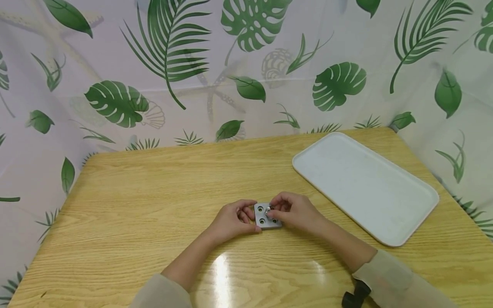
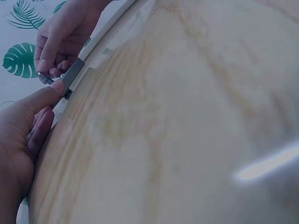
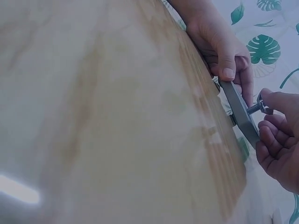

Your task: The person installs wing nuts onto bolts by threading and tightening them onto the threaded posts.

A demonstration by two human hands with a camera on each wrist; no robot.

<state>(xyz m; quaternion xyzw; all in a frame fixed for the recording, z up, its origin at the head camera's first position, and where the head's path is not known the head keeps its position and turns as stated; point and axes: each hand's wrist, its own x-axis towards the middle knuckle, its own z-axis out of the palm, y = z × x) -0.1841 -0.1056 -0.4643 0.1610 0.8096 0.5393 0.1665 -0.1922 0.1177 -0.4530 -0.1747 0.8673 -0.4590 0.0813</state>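
A grey metal plate (image 1: 259, 221) with round holes near its corners lies low over the table in front of me. My left hand (image 1: 231, 220) grips its left side, thumb at the near edge and fingers at the far one. From the middle of the plate's face stands a wing screw (image 3: 256, 108), its shank showing in the right wrist view. The right hand (image 1: 298, 211) pinches the screw's head between thumb and fingers. Its lower fingers touch the plate's edge in the right wrist view. Small dark feet (image 3: 232, 120) show beneath the plate.
To the right on the wooden table (image 1: 154, 205) lies a white rectangular tray (image 1: 366, 188), slanted, with the right forearm near its front corner. A black device (image 1: 356, 294) sits by the right sleeve. Behind the table hangs a leaf-patterned cloth (image 1: 208, 55).
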